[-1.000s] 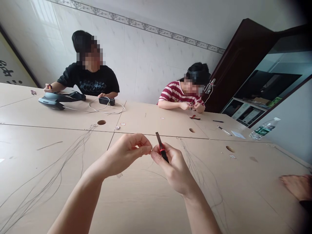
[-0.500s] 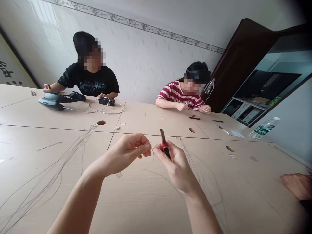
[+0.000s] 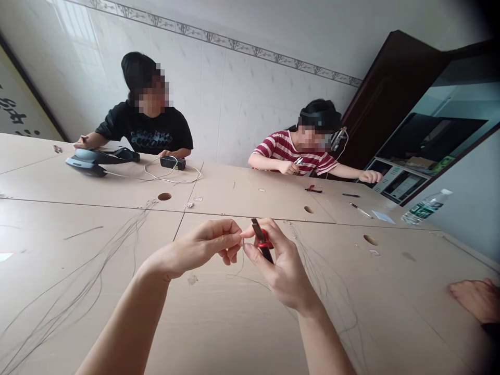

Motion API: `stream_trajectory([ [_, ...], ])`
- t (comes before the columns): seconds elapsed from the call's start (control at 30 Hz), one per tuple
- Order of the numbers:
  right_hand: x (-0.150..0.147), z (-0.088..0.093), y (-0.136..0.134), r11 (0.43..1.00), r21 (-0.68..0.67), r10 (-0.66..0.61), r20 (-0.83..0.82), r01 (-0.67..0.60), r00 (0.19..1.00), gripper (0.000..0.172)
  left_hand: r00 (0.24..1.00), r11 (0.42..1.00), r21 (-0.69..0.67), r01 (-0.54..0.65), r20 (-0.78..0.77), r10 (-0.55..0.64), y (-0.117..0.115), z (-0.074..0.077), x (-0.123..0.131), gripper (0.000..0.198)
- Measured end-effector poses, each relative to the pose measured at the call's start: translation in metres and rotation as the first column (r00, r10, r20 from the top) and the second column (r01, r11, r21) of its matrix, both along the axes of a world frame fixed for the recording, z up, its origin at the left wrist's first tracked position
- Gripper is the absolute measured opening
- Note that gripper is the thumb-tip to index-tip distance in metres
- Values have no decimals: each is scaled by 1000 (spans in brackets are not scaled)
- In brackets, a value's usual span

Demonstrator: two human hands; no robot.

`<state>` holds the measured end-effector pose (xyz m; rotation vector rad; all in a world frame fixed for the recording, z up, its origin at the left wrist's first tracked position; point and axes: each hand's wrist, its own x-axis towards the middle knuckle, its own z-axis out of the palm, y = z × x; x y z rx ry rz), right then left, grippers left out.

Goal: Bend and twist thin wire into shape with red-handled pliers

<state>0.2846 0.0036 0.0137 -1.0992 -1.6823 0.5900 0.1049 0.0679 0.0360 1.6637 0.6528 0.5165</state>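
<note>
My left hand (image 3: 211, 242) is closed in a pinch on the end of a thin grey wire (image 3: 242, 258), whose tail hangs and curves toward the table. What else sits at the fingertips is too small to make out. My right hand (image 3: 285, 268) is wrapped round pliers (image 3: 262, 239) with red and black handles, their dark metal jaws pointing up and left. Its thumb and index finger reach toward the left fingertips, close by the wire. Both hands are above the middle of the table (image 3: 219, 323).
Bundles of thin wire (image 3: 97, 260) lie left and right. Across the table sit two people; a headset (image 3: 86, 161) and black box (image 3: 172, 163) stand there. Red-handled pliers (image 3: 313, 189), a pen (image 3: 360, 210) and a water bottle (image 3: 425, 207) are to the right. Another person's hand (image 3: 474, 299) rests at far right.
My right index finger has stretched toward my left fingertips, and the pliers have tilted further left. The person in stripes has reached an arm out to the right.
</note>
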Motion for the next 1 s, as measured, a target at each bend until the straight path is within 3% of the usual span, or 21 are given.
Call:
stream_trajectory([
  [0.27,-1,-1,2,999,27,-47,46,46,998,5,998,999,-36,-7,60,9,1,-3,3,29],
  [0.53,-1,-2,3,985,164,-76,93,60,993,12,997,996,-83,35,71,-30,-1,-1,3,28],
  [1.0,1,-4,4,970,233,-115,171,73,979,19,996,987,-153,51,79,-39,2,-8,4,13],
])
